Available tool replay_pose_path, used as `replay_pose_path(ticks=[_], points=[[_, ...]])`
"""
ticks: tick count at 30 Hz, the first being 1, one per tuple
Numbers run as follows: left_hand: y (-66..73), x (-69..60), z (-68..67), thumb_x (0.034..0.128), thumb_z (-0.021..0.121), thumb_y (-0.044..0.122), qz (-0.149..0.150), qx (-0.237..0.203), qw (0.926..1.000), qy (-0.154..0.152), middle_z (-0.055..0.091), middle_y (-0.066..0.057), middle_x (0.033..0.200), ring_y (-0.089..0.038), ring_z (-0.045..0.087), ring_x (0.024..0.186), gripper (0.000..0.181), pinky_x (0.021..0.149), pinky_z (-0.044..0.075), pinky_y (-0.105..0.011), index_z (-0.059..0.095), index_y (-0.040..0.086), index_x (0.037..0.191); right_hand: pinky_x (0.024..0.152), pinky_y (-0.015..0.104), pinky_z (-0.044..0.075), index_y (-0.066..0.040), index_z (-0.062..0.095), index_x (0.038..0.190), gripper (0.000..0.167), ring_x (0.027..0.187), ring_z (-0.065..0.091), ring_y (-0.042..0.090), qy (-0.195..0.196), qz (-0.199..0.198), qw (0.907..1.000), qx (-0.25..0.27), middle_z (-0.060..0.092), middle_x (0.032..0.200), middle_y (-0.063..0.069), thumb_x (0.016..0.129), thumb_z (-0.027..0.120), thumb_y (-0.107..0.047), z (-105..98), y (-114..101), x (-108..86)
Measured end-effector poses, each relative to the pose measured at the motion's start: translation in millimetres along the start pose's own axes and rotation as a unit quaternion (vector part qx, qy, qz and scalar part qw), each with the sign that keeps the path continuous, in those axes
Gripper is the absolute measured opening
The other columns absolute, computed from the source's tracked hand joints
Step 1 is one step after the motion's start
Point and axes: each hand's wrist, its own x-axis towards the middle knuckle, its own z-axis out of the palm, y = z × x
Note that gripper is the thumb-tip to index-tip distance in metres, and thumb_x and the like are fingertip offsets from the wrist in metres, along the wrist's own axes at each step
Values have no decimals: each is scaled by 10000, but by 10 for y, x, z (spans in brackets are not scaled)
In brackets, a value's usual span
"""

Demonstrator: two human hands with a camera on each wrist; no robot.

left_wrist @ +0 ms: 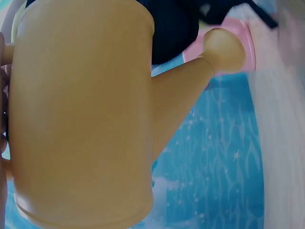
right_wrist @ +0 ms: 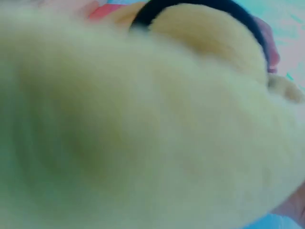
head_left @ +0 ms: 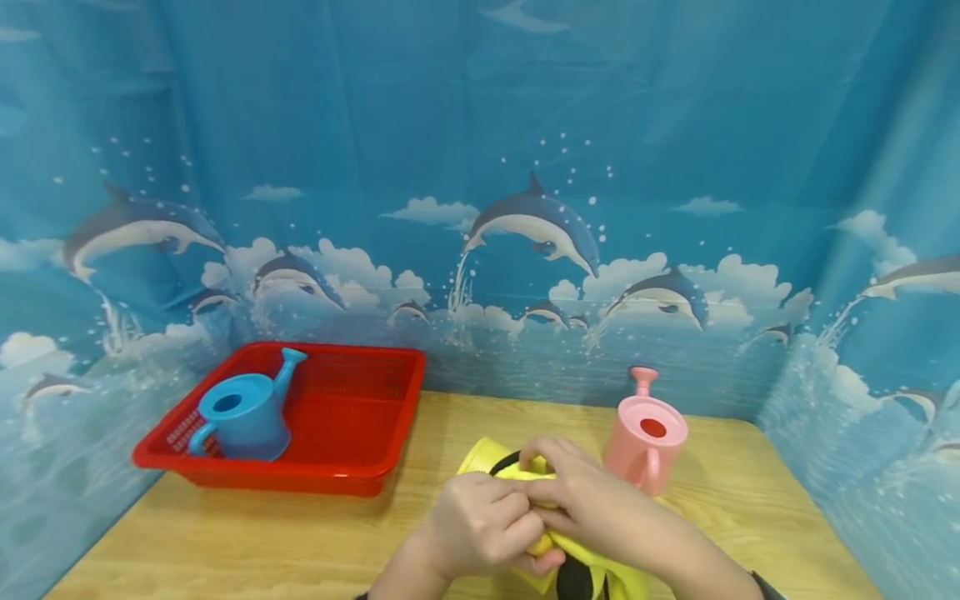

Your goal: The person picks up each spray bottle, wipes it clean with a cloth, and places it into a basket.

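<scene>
fingers (head_left: 525, 532) of the left hand (head_left: 483, 521) are gripping the yellow watering can (left_wrist: 81, 114) by its handle (left_wrist: 6, 170) while the right hand (head_left: 581, 498) is pinching soft yellow fabric (head_left: 624, 577), both things showing at the head view's bottom centre, where tugging that fabric could be twisting the can loose.

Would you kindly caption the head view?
Left hand and right hand meet at a yellow watering can, a pink watering can behind.

We see a blue dolphin-printed curtain (head_left: 390, 108) hanging behind and on both sides of a wood-grained tabletop (head_left: 300, 533).
</scene>
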Motion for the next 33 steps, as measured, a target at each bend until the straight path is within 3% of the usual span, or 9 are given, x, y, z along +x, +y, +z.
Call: replay_pose_path(ticks=[3,8,11,15,19,27,33], points=[[-28,-6,-50,983,437,391,-15,77,10000,-7,447,153,505,44,408,423,445,439,203,-74,414,235,568,720,153,433,-283,670,1187,234,922,463,85,68,-78,9998,141,492,1070,-48,967,589,-294,-30,-12,-102],[-31,22,-111,965,444,372,-115,94,9999,-64,357,150,471,31,296,387,432,436,132,-94,401,230,559,661,74,405,-263,604,1300,344,845,474,-4,21,-50,9966,823,491,1074,-63,956,603,-254,-74,-19,-313],[-44,67,-108,963,438,369,-24,178,9998,-19,336,149,469,30,293,388,429,430,141,-96,396,235,557,680,70,402,-241,627,1275,326,867,474,2,125,-97,9977,661,498,1079,-68,950,613,-247,-85,-3,-333],[-78,110,-90,972,419,374,218,427,9985,252,352,157,465,39,295,379,451,413,157,-94,371,248,542,698,102,408,-253,645,1257,299,892,441,27,124,-46,9994,328,493,1063,-79,965,590,-290,-86,5,-234],[-85,112,-83,985,400,374,290,552,9973,384,353,148,467,31,313,378,465,414,158,-96,359,247,540,712,144,424,-257,651,1248,287,889,443,39,4,78,9991,415,487,1048,-85,974,576,-294,-60,15,-115],[-47,81,-21,967,434,397,411,329,9976,458,368,152,494,22,381,408,451,426,223,-100,363,248,547,836,294,480,-247,641,1269,302,1010,535,125,-236,248,9981,511,575,1148,-23,972,583,-258,56,94,146],[-31,67,-4,968,439,384,376,140,9971,647,351,156,489,20,349,412,465,432,217,-105,352,251,531,816,262,471,-233,651,1258,296,956,520,105,-403,229,9967,664,567,1107,-18,969,586,-246,100,109,330]])
